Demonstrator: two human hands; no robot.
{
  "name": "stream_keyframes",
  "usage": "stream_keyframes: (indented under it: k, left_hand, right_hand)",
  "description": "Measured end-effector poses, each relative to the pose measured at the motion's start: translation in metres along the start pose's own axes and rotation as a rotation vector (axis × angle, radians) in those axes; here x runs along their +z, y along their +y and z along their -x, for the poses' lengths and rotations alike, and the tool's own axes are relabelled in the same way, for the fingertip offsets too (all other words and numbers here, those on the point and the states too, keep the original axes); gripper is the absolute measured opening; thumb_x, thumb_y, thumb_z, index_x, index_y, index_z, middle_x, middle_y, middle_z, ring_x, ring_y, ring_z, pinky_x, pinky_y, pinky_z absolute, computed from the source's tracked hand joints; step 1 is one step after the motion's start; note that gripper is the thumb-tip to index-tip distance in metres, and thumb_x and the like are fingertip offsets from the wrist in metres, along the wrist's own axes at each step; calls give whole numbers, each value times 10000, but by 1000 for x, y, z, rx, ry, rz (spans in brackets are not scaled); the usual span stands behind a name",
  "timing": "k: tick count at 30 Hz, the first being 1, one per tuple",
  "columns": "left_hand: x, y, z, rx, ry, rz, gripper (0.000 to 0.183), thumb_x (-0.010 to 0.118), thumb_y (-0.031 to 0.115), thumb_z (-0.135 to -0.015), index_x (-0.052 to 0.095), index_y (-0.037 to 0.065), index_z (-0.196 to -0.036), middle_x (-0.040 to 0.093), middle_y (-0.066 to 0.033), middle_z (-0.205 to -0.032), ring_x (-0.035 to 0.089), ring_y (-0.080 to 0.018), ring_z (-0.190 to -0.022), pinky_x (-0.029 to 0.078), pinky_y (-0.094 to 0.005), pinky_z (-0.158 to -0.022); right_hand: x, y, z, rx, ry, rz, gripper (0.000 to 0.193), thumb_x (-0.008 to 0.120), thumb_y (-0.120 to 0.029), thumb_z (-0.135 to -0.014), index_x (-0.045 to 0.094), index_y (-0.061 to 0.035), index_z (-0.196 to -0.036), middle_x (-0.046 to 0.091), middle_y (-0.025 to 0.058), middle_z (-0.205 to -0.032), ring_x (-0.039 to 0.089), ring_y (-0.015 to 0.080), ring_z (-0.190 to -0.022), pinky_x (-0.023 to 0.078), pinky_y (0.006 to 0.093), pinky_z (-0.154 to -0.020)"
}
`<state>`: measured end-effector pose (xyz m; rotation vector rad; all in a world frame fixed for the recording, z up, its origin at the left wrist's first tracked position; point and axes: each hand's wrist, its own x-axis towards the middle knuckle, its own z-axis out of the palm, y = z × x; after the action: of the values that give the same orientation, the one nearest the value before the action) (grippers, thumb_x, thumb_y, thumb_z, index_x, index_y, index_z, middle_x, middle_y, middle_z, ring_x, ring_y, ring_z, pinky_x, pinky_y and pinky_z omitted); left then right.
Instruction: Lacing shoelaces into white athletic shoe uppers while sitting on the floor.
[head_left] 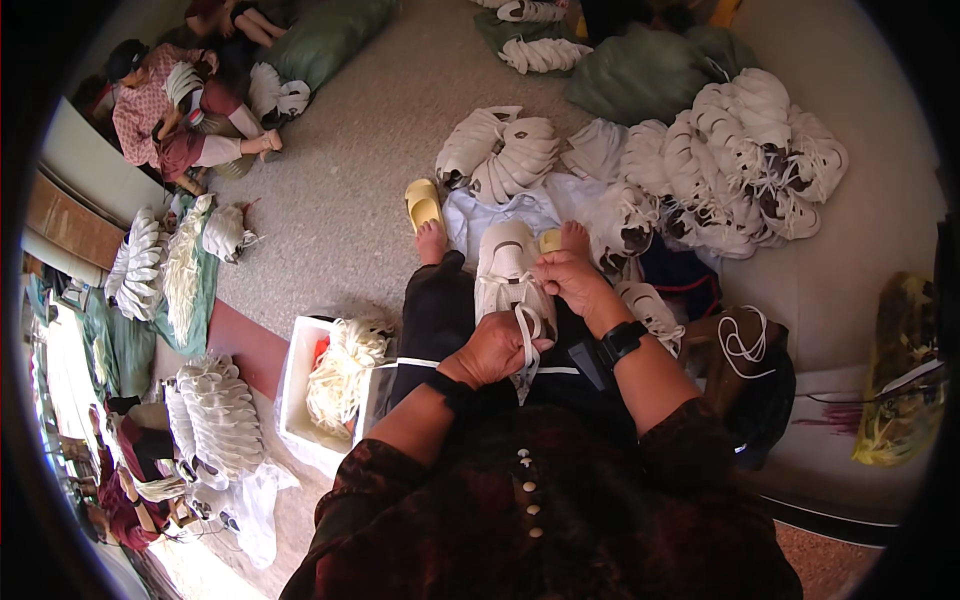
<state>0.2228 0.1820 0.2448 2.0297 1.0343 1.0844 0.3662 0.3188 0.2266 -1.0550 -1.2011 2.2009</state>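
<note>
A white sneaker [506, 262] rests on my lap between my thighs, its toe pointing away from me. A white shoelace [524, 330] runs through its upper part and hangs loose toward me. My left hand [492, 350] is closed on the lace at the near end of the shoe. At the shoe's right side my right hand [574, 280] has its fingers pinched together by the eyelets. What sits between those fingertips is too small to make out.
A white foam box [297, 385] with bundled laces [347, 375] stands at my left. Piled sneakers [735, 160] lie ahead right, others [515, 160] beyond my feet. Green sacks [645, 80] lie farther off. A seated person [165, 110] handles shoes at far left; another [135, 490] sits lower left.
</note>
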Motion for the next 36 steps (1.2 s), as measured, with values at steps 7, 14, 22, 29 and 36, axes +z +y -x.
stream_keyframes:
  k: [7,14,22,29,36]
  left_hand:
    - [-7,17,-8,22,32,22,257,563,228,-858,552,20,-708,504,-117,-668,520,-331,-650,422,-389,-604]
    - [-16,82,-12,61,-34,66,270,582,254,-826,542,34,-674,539,-139,-693,534,-347,-648,420,-420,-575]
    - [-4,103,5,112,-124,-75,288,599,255,-800,513,54,-613,464,-98,-583,494,-301,-592,373,-404,-531]
    - [-2,104,10,139,-88,-175,171,645,173,-709,535,69,-630,525,-73,-655,505,-275,-679,407,-382,-605]
    - [4,100,13,146,-175,-197,152,645,168,-698,545,71,-636,534,-66,-660,508,-268,-692,428,-371,-630]
  right_hand:
    - [17,10,-19,-117,312,864,382,693,-346,-689,618,29,-669,624,151,-704,598,222,-632,467,342,-584]
    - [42,9,-13,-305,535,1167,424,677,-407,-638,594,8,-641,586,211,-653,588,359,-629,447,428,-579]
    - [39,9,-20,-274,507,1206,359,641,-356,-688,608,2,-689,617,172,-738,606,317,-686,470,394,-631]
    - [19,27,-1,-583,256,658,181,669,-131,-698,531,-16,-676,534,94,-596,492,213,-524,409,328,-532]
    - [48,13,1,-729,327,923,127,643,-45,-637,527,-44,-690,548,110,-618,551,285,-590,428,368,-548]
